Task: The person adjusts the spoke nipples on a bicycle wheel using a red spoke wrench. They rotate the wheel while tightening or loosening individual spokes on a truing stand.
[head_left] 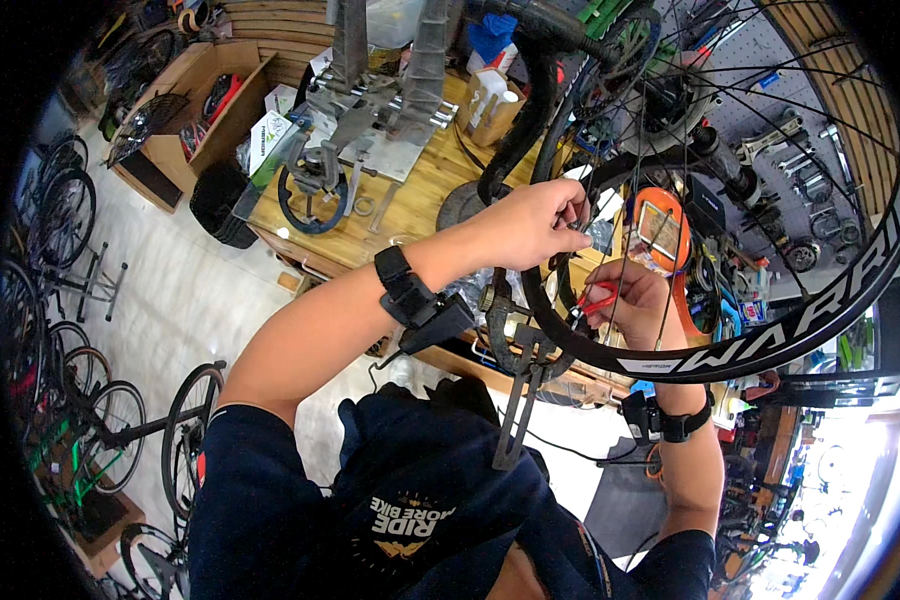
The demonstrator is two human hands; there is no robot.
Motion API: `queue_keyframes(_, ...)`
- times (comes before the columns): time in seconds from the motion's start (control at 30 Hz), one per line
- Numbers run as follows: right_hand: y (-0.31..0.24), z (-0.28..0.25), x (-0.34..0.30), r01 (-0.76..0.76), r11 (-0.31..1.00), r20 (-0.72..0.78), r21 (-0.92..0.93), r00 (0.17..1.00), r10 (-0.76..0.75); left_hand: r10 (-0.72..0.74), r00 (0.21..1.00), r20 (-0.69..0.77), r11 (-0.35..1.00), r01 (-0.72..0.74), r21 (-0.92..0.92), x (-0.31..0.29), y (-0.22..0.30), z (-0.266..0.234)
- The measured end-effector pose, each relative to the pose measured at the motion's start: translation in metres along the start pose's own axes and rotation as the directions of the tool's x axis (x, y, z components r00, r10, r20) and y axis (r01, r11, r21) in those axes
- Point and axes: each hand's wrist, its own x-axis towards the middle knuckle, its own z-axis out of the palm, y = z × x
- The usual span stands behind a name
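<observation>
A black bicycle wheel rim (770,345) with large white lettering curves across the right side, held in a dark truing stand (530,350). Thin spokes (667,190) run from the rim toward the hub at the upper right. My right hand (638,300) is closed around a small red spoke wrench (598,298) at the inner side of the rim, among the spokes. Just above and left of it, my left hand (545,225) reaches over the rim with thumb and fingers curled together beside the spokes. What lies between those fingertips is hidden.
A wooden workbench (410,215) carries a second metal stand (360,110) and bottles in a cardboard box (492,105). Behind the wheel, tools hang on a grey pegboard (760,110). An orange-rimmed object (660,230) shows through the spokes. Bicycles (185,435) stand at the left.
</observation>
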Motion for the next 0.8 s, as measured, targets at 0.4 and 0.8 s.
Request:
queue_keyframes(0.4, 0.0, 0.005, -0.002, -0.015, 0.997, -0.08, 0.071, 0.997, 0.021, 0.004, 1.0, -0.028, 0.993, -0.001, 0.114, -0.006, 0.0, 0.001)
queue_keyframes(0.8, 0.01, 0.005, 0.006, 0.067, 0.991, -0.142, -0.116, 0.986, -0.084, 0.01, 1.0, 0.027, 0.997, -0.012, 0.075, -0.003, 0.001, -0.002)
